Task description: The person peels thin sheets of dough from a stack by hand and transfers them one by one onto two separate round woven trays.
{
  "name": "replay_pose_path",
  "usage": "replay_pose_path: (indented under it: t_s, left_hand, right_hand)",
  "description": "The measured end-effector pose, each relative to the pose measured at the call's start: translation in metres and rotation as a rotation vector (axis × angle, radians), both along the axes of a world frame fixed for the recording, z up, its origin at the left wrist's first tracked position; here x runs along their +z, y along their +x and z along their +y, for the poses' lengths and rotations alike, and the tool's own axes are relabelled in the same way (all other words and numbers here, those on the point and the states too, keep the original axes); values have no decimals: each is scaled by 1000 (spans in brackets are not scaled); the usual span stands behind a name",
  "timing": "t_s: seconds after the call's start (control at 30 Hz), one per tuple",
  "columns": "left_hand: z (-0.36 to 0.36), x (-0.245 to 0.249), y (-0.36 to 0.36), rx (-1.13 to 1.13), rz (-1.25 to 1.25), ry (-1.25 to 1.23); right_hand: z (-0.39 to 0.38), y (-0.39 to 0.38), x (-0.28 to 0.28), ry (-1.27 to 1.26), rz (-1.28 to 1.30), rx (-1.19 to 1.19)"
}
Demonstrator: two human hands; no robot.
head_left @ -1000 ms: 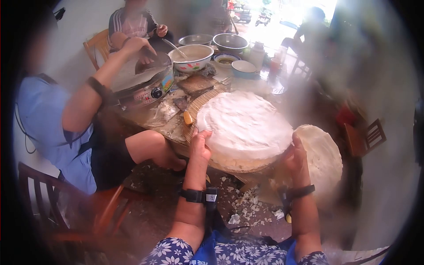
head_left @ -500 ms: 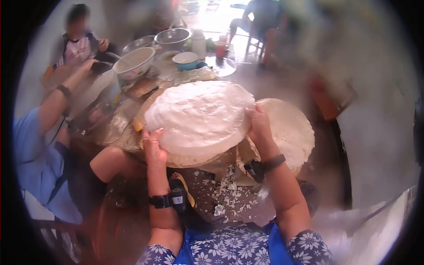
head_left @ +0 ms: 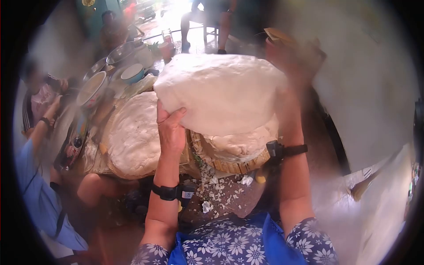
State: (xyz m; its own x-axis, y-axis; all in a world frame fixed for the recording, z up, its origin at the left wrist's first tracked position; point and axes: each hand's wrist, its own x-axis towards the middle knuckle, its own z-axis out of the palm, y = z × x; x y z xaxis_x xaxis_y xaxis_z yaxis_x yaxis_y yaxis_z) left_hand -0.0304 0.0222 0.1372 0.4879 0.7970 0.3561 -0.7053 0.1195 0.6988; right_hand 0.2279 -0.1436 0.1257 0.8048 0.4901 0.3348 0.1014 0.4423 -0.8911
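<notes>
A large round white sheet (head_left: 216, 95), floppy and dough-like, hangs between my two hands. My left hand (head_left: 171, 126) grips its lower left edge, thumb on the near face. My right hand (head_left: 285, 95), smeared by motion, holds the right edge. Partly hidden beneath the raised sheet is a stack of similar pale sheets (head_left: 243, 143) on a round woven tray (head_left: 229, 165). Left of my left wrist, another pile of pale round sheets (head_left: 134, 137) lies on a second woven base.
White crumbs (head_left: 221, 192) are scattered below the piles. Bowls stand at the back left, among them a blue one (head_left: 132, 73) and a large white one (head_left: 92, 88). A person in blue (head_left: 35, 185) sits close on the left; other people are farther back. A wall (head_left: 366, 88) is on the right.
The white sheet has come up off the left pile and moved right, over the right stack. Both my hands moved with it, still gripping its edges. The camera view has turned.
</notes>
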Motion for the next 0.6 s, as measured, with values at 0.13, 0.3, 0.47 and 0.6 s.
replay_pose_path:
  t_s: [0.13,0.3,0.47,0.6]
  left_hand:
    - [-12,-31,36,-75,98,-50]
    - [-15,-99,47,-139,371,-316]
    - [-11,-146,46,-139,619,-392]
    - [-10,-152,46,-97,733,-419]
  right_hand:
    - [-28,35,-25,130,253,107]
    - [-39,60,-99,-229,-132,-57]
    - [-41,44,-95,-136,299,4]
    - [-33,61,-117,-206,363,-32]
